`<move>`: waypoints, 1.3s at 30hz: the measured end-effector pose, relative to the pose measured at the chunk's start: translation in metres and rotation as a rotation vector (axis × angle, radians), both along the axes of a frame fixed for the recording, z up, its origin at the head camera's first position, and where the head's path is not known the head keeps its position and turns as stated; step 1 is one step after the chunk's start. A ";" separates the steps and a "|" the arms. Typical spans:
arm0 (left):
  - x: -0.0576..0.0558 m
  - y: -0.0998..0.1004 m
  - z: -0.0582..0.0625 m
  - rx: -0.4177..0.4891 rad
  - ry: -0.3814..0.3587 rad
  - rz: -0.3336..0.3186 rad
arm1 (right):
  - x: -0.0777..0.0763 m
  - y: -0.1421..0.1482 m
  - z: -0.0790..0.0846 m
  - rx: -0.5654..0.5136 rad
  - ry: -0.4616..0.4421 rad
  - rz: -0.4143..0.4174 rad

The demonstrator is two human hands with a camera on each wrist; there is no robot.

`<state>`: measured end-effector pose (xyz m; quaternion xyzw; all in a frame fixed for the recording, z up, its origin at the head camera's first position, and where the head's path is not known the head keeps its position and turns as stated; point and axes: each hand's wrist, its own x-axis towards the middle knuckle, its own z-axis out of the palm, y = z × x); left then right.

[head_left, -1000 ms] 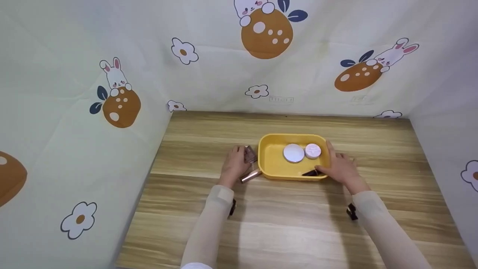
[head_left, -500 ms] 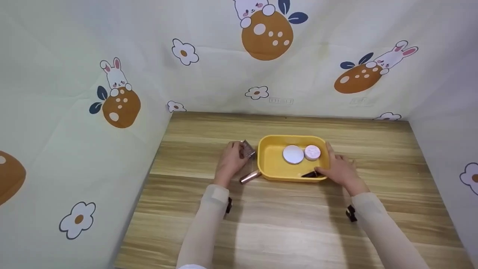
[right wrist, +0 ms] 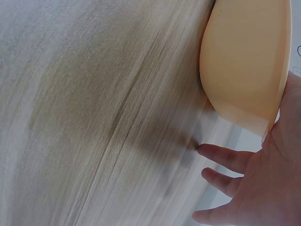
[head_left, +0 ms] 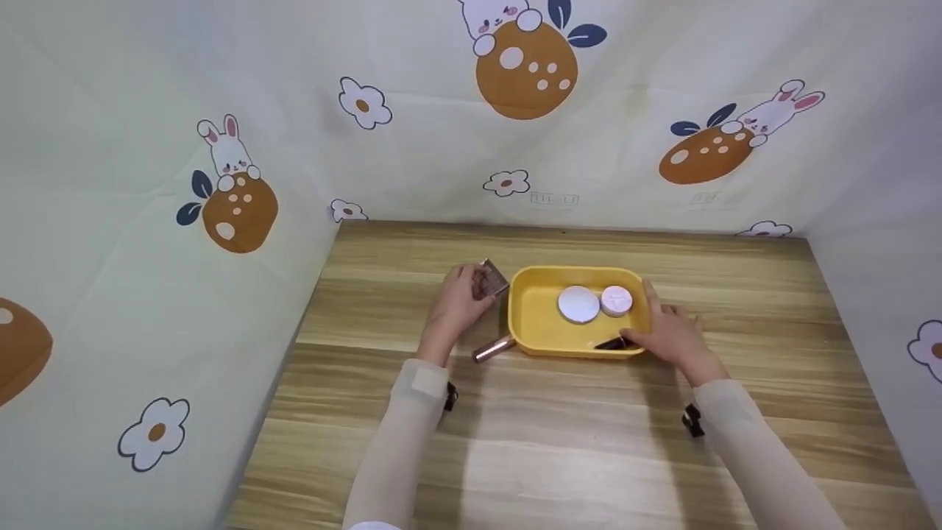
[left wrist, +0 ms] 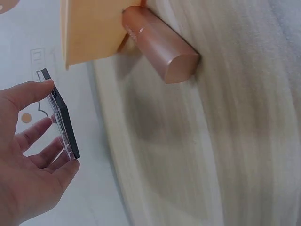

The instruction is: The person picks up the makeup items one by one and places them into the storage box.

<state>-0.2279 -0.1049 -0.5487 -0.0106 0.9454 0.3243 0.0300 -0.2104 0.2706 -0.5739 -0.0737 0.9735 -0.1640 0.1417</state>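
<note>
My left hand [head_left: 455, 300] grips a small flat makeup palette [head_left: 494, 278] just off the left side of a yellow basket [head_left: 541, 347]. In the left wrist view the palette [left wrist: 63, 113] shows a black base and a clear part, held by its edges between thumb and fingers. My right hand [head_left: 670, 335] rests on the basket's right end, thumb over the rim by a dark slim tube [head_left: 611, 343]. Its other visible fingers spread out straight beside the basket wall [right wrist: 244, 61] in the right wrist view. A white round case [head_left: 578, 305] and a pink-white jar [head_left: 617, 300] sit inside.
A rose-gold lipstick tube [head_left: 491, 349] lies on the wooden table [head_left: 559, 427] at the basket's front left corner, below my left hand. A printed cloth [head_left: 427, 147] rises behind the table and along both sides.
My left hand has moved away from the front edge with the palette, from near the lipstick tube to beside the basket's back left corner. My right hand and the basket stay nearly still.
</note>
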 end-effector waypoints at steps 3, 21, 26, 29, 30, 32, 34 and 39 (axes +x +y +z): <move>0.001 0.004 0.004 0.003 0.006 -0.012 | 0.001 0.001 -0.002 -0.003 0.003 -0.004; 0.005 0.026 0.016 0.060 0.027 -0.107 | 0.002 0.003 -0.005 0.008 0.004 -0.015; 0.007 0.036 0.019 0.065 0.003 -0.127 | 0.001 0.003 -0.005 0.019 0.012 -0.013; 0.008 0.041 0.021 0.070 0.002 -0.146 | 0.001 0.003 -0.005 0.022 0.018 -0.010; 0.009 0.043 0.021 0.069 0.005 -0.153 | 0.001 0.003 -0.005 0.023 0.021 -0.009; 0.009 0.047 0.022 0.055 0.015 -0.167 | 0.000 0.002 -0.005 0.019 0.023 -0.008; 0.010 0.050 0.023 0.031 0.026 -0.179 | 0.000 0.002 -0.004 0.015 0.022 -0.008; 0.009 0.058 0.026 -0.008 0.039 -0.203 | -0.003 0.001 -0.003 0.011 0.020 -0.009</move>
